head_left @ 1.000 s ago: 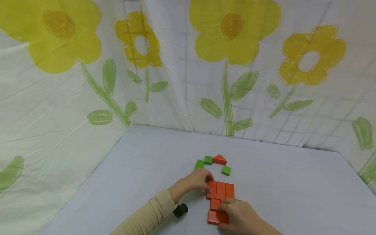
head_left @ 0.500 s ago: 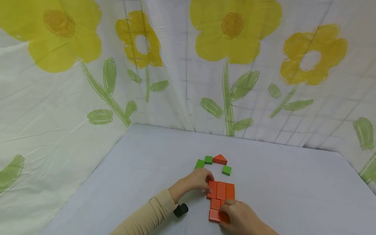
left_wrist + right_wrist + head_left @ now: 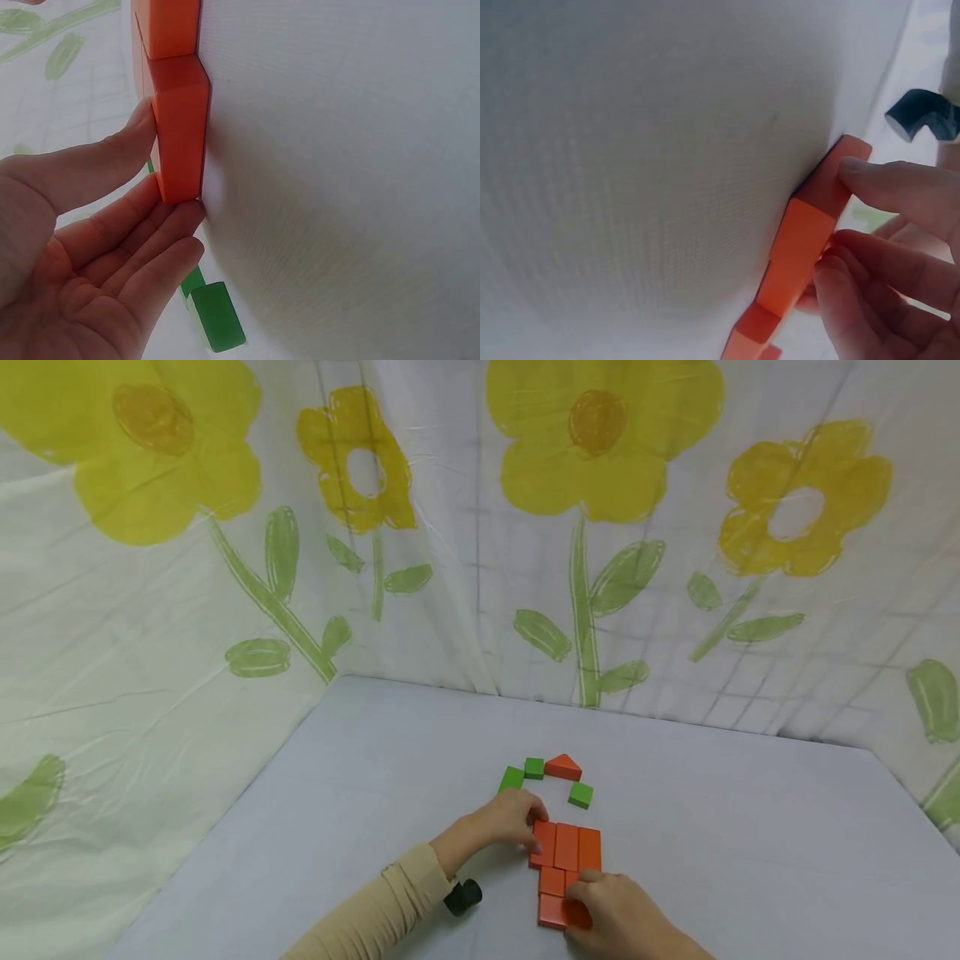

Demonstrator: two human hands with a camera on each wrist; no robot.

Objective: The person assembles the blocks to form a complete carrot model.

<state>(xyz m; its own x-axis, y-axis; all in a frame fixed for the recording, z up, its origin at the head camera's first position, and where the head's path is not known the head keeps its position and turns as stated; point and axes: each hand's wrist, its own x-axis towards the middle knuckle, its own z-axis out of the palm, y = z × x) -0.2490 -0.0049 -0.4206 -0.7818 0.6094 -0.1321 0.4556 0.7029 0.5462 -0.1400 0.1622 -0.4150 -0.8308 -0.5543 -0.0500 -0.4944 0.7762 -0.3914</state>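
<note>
Flat on the white table (image 3: 712, 827) lies a group of orange blocks: a row of three (image 3: 567, 846), a small square (image 3: 551, 881) under it, and a lowest block (image 3: 552, 912). My left hand (image 3: 534, 827) presses straight fingers (image 3: 142, 225) against the end of the row's left block (image 3: 180, 135). My right hand (image 3: 581, 887) pinches the lowest orange block (image 3: 832, 184) between thumb and curled fingers (image 3: 870, 277), covering its right part. Beyond the row sit an orange triangle (image 3: 562, 767) and three green cubes (image 3: 580, 794), (image 3: 534, 767), (image 3: 512, 778).
A white cloth printed with yellow flowers (image 3: 600, 443) walls in the table at the back and left. A black wrist-mounted device (image 3: 462, 897) sits by my left sleeve (image 3: 375, 910). One green cube (image 3: 217, 319) lies just past my left fingertips.
My right hand has nudged the lowest orange block slightly to the right, under the row. The left hand has kept its place against the row.
</note>
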